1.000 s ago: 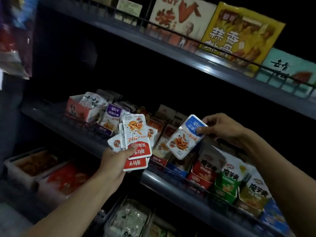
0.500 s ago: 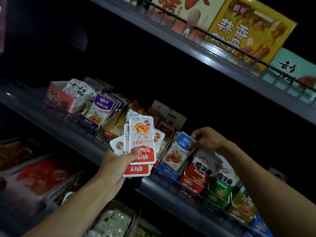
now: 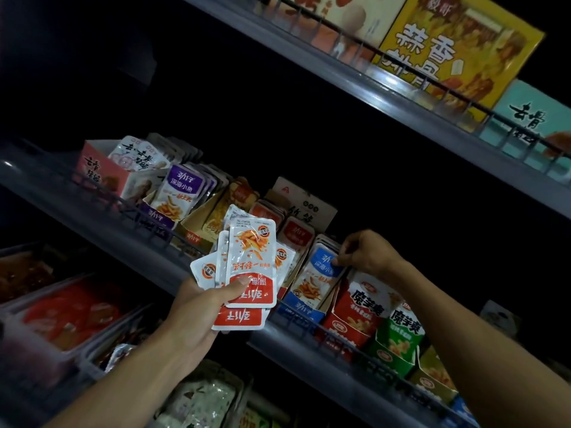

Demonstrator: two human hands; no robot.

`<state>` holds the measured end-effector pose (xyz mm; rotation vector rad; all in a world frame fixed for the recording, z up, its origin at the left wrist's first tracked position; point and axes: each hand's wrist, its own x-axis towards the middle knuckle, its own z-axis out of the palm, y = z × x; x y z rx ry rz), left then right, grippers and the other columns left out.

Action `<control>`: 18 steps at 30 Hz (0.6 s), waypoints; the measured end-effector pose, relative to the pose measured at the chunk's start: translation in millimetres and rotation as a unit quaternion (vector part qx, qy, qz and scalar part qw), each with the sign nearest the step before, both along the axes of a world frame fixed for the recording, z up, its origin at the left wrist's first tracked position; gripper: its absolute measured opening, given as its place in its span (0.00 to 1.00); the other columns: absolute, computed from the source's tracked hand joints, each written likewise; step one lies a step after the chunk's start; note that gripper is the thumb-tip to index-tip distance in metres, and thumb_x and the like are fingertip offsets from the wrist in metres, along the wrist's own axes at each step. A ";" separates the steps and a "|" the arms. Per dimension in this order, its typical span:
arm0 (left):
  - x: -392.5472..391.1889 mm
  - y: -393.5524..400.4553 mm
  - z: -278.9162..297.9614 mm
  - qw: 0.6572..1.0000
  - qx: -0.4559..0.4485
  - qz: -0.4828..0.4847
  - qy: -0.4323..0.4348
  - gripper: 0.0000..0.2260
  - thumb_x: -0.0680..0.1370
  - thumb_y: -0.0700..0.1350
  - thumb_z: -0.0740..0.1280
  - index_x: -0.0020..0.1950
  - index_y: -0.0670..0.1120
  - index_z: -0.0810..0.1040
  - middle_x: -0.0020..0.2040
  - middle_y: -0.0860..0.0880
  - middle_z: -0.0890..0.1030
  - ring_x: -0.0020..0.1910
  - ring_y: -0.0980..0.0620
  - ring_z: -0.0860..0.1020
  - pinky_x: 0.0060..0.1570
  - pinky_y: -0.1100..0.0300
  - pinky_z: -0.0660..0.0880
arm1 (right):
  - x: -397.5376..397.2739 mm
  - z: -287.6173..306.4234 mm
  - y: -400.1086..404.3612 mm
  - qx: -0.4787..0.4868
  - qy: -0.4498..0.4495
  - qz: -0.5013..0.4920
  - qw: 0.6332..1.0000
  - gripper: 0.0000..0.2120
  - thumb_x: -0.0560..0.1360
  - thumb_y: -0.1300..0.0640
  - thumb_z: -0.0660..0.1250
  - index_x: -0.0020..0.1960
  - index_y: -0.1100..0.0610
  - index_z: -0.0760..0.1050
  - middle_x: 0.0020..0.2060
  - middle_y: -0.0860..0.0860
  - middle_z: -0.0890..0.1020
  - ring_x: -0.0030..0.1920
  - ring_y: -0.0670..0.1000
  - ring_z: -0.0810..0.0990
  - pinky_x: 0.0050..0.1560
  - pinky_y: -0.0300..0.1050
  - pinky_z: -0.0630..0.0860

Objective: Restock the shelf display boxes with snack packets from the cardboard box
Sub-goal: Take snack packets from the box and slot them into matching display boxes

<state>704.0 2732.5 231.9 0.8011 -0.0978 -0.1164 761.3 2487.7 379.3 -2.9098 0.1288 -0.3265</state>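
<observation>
Closest in, the left hand (image 3: 197, 307) grips a fanned stack of red-and-white snack packets (image 3: 250, 273), thumb clamped across the front one, held just before the middle shelf's rail (image 3: 309, 350). Beyond it, the right hand (image 3: 364, 253) pinches the top edge of a blue packet (image 3: 321, 273) standing in the blue display box (image 3: 296, 307), beside the red box (image 3: 349, 329). Further back sit purple packets (image 3: 182, 193); above, a yellow carton (image 3: 457, 54).
</observation>
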 end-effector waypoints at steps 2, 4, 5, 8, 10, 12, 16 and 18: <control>-1.5 0.1 -0.4 1.000 0.003 -0.003 0.002 0.23 0.64 0.42 0.74 0.59 0.48 0.81 0.50 0.43 0.86 0.50 0.40 0.84 0.59 0.38 0.76 | 0.8 -0.2 -1.4 0.007 -0.001 0.002 1.000 0.07 0.72 0.58 0.74 0.39 0.56 0.76 0.38 0.52 0.82 0.41 0.50 0.81 0.42 0.44 0.78; -2.2 0.1 -1.1 1.000 0.004 -0.003 0.006 0.24 0.64 0.42 0.74 0.60 0.47 0.80 0.50 0.43 0.86 0.50 0.41 0.84 0.55 0.41 0.78 | 1.4 -1.1 -3.1 0.012 -0.003 0.003 1.000 0.07 0.72 0.58 0.74 0.40 0.56 0.76 0.39 0.52 0.82 0.42 0.50 0.81 0.44 0.45 0.80; -2.5 0.3 -1.2 1.000 0.005 -0.003 0.008 0.25 0.64 0.42 0.74 0.61 0.47 0.80 0.50 0.43 0.86 0.49 0.41 0.84 0.53 0.43 0.79 | 1.2 -1.1 -3.4 0.021 -0.012 0.002 1.000 0.07 0.73 0.57 0.73 0.41 0.56 0.76 0.40 0.52 0.81 0.43 0.50 0.81 0.44 0.46 0.80; -4.7 0.9 -0.2 1.000 0.012 -0.005 0.007 0.25 0.64 0.41 0.75 0.60 0.47 0.80 0.51 0.43 0.86 0.48 0.43 0.85 0.50 0.46 0.80 | -2.7 5.3 1.5 0.025 -0.092 0.005 0.995 0.06 0.75 0.51 0.71 0.45 0.53 0.76 0.41 0.49 0.80 0.43 0.49 0.80 0.40 0.42 0.76; -8.1 1.7 1.0 1.000 0.016 -0.001 0.009 0.24 0.63 0.41 0.75 0.60 0.46 0.80 0.50 0.43 0.86 0.46 0.44 0.85 0.47 0.47 0.81 | -11.2 13.5 15.0 0.036 -0.150 0.023 0.988 0.08 0.76 0.49 0.70 0.44 0.52 0.76 0.38 0.48 0.80 0.41 0.47 0.80 0.37 0.40 0.74; -11.9 2.7 2.2 1.000 0.014 0.007 0.010 0.23 0.63 0.40 0.76 0.58 0.46 0.81 0.48 0.43 0.86 0.43 0.45 0.86 0.39 0.52 0.83 | -25.8 16.6 36.9 0.057 -0.167 0.061 0.982 0.12 0.76 0.47 0.69 0.41 0.55 0.76 0.34 0.49 0.79 0.35 0.46 0.78 0.34 0.38 0.73; -20.8 5.9 7.1 0.999 -0.011 0.029 0.014 0.23 0.63 0.37 0.75 0.58 0.45 0.81 0.49 0.43 0.86 0.41 0.47 0.86 0.32 0.55 0.81 | -65.4 -3.9 89.7 0.122 -0.070 0.106 0.984 0.20 0.72 0.40 0.70 0.42 0.58 0.76 0.35 0.54 0.80 0.33 0.50 0.77 0.36 0.46 0.78; -25.8 8.3 10.6 0.999 -0.017 0.035 0.012 0.25 0.63 0.38 0.75 0.60 0.45 0.80 0.51 0.43 0.86 0.44 0.45 0.85 0.34 0.55 0.81 | -81.1 -23.6 109.2 0.154 -0.014 0.091 0.984 0.20 0.68 0.41 0.74 0.45 0.56 0.75 0.37 0.51 0.83 0.35 0.51 0.82 0.37 0.47 0.80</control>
